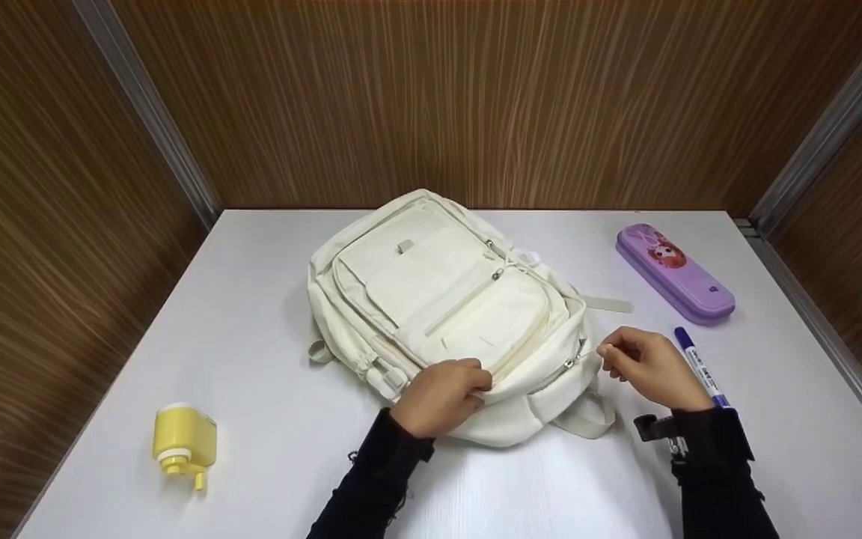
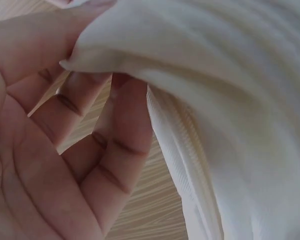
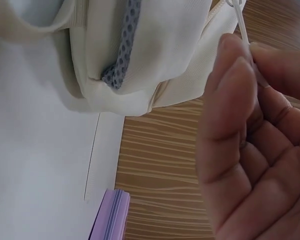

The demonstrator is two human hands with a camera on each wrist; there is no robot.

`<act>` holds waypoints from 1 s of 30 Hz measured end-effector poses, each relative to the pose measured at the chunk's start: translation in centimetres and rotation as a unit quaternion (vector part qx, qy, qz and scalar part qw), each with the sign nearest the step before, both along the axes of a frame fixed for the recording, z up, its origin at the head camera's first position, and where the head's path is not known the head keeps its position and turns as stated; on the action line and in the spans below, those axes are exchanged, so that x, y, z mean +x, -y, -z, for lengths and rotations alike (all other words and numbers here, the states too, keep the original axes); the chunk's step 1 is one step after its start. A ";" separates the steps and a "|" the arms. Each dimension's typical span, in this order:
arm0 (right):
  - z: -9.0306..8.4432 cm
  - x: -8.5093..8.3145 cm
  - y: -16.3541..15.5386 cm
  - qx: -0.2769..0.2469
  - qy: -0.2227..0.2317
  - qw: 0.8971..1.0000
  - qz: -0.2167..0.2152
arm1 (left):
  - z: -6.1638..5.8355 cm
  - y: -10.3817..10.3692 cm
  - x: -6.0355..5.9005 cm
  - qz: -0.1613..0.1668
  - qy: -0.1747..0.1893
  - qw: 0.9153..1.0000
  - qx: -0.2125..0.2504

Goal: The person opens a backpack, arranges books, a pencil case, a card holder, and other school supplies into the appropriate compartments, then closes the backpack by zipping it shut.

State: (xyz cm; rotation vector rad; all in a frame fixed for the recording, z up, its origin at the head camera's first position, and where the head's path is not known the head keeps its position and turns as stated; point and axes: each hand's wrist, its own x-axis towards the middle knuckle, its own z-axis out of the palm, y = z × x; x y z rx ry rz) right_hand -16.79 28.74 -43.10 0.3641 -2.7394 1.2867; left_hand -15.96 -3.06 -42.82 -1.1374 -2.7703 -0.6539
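A cream backpack (image 1: pixel 461 299) lies on the white table, its front pockets facing up. My left hand (image 1: pixel 442 397) pinches a fold of the bag's fabric near its lower edge; the left wrist view shows the cloth (image 2: pixel 105 50) between thumb and fingers. At the bag's right side, my right hand (image 1: pixel 652 367) pinches a thin pale zipper pull cord (image 3: pixel 244 30) between thumb and forefinger. That cord runs to a metal zipper slider (image 1: pixel 569 364) on the side of the bag, where the zipper is partly parted. Grey mesh padding (image 3: pixel 125 45) shows in the right wrist view.
A purple pencil case (image 1: pixel 674 273) with a cartoon picture lies at the back right. Beside my right wrist is a blue and white marker (image 1: pixel 700 367). The yellow pencil sharpener (image 1: pixel 185 442) with a crank stands at the front left. Wood-grain panels (image 1: pixel 431 105) enclose the table (image 1: pixel 251 299).
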 end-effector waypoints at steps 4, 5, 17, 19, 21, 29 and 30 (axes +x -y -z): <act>0.3 -0.2 -0.2 -0.004 0.008 1.000 0.004 | -0.2 0.5 -0.1 0.014 0.013 1.000 -0.004; 0.3 -0.2 -0.3 -0.004 0.006 1.000 0.008 | -0.2 0.6 -0.1 0.017 0.015 1.000 -0.005; 0.6 -0.8 -2.4 -0.004 -0.012 0.999 0.051 | -0.8 3.8 -0.7 0.045 0.117 0.992 0.013; 0.6 -1.2 -2.7 -0.006 -0.006 0.999 0.045 | -0.9 3.9 -0.7 0.036 0.138 0.990 0.019; 0.5 -1.5 -2.9 -0.005 -0.002 0.999 0.036 | -1.0 4.0 -0.7 0.025 0.153 0.988 0.023; 0.0 -2.7 -3.7 -0.012 0.019 1.000 -0.016 | -1.4 3.5 -0.2 -0.024 0.188 0.981 0.028; -0.1 -2.8 -3.8 -0.014 0.024 0.999 -0.024 | -1.4 3.3 -0.1 -0.031 0.193 0.980 0.029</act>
